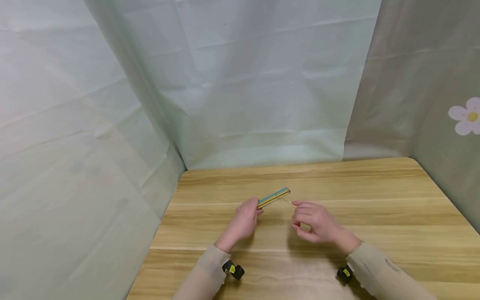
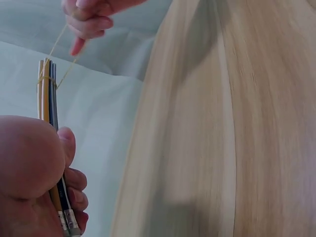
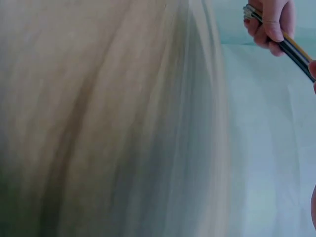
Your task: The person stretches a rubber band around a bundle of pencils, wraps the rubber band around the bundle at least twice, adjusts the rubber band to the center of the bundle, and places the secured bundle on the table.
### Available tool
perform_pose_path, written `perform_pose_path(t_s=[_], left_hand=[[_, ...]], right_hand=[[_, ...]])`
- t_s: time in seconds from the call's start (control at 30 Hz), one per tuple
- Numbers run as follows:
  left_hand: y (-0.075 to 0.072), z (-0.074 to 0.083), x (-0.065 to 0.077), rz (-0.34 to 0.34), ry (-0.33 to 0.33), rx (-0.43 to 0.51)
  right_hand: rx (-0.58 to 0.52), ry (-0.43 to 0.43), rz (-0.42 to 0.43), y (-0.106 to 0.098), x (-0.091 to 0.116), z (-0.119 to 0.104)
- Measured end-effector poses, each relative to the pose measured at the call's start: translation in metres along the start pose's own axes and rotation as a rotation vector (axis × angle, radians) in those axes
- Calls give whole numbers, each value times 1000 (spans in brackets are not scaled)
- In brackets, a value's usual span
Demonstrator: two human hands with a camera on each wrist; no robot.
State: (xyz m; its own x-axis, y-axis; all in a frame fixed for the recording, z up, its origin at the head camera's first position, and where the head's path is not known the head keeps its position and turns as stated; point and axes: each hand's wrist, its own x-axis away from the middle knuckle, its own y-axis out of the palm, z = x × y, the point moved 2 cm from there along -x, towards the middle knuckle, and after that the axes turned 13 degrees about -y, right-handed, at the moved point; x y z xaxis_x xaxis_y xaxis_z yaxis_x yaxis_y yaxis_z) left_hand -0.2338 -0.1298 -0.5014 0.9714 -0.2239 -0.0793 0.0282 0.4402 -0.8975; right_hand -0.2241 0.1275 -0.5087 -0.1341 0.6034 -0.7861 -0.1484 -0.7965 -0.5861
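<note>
My left hand (image 1: pixel 246 217) grips a small bundle of pencils (image 1: pixel 273 198), blue, yellow and dark, which slants up to the right above the table. In the left wrist view, metal ferrules (image 2: pixel 72 220) show at the bundle's lower end, below the palm. A thin yellow rubber band (image 2: pixel 48 78) is wound round the far end of the pencils. One loop of it is stretched out to my right hand (image 1: pixel 316 221), whose curled fingers hold it away from the bundle. The right wrist view catches only an edge of the right hand's fingers, beside the pencils.
Under both hands lies a wood-grain table (image 1: pixel 375 200). Pale cloth sheets (image 1: pixel 262 104) hang behind it and along the left side, and a flower-printed one (image 1: pixel 471 116) hangs at the right. Each sleeve carries a black wrist camera (image 1: pixel 233 270).
</note>
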Motion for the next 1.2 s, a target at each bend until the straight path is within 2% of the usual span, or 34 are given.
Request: perform_pose_path(t_s=[0.13, 0.3, 0.33, 0.4, 0.47, 0.57, 0.67, 0.77, 0.83, 0.9, 1.07, 1.2], left_hand=[[1, 1, 1, -25, -9, 46], [4, 3, 3, -77, -39, 52], [5, 3, 3, -77, -37, 46], [7, 3, 2, -63, -30, 38], [8, 3, 0, -31, -32, 50], [8, 3, -2, 27, -60, 79], [9, 1, -3, 57, -111, 106], [9, 0, -4, 66, -153, 125], [9, 1, -4, 79, -167, 135], [8, 2, -4, 101, -166, 126], [8, 6, -2, 161, -136, 77], [8, 9, 0, 213, -126, 31]], right_hand=[[-22, 21, 17, 2, 4, 0], [16, -68, 72, 5, 6, -3], [1, -66, 86, 5, 5, -3], [-72, -1, 122, 6, 2, -4], [-205, 148, 161, 8, -1, -5], [-512, 468, 246, 11, -2, -7], [-830, 773, 346, 17, -4, -9], [-1076, 949, 443, 23, -6, -10], [-1212, 1003, 493, 27, -7, -11], [-1335, 1010, 541, 30, -7, -13], [-1596, 974, 749, 36, -7, -19], [-1717, 942, 924, 41, -15, -25]])
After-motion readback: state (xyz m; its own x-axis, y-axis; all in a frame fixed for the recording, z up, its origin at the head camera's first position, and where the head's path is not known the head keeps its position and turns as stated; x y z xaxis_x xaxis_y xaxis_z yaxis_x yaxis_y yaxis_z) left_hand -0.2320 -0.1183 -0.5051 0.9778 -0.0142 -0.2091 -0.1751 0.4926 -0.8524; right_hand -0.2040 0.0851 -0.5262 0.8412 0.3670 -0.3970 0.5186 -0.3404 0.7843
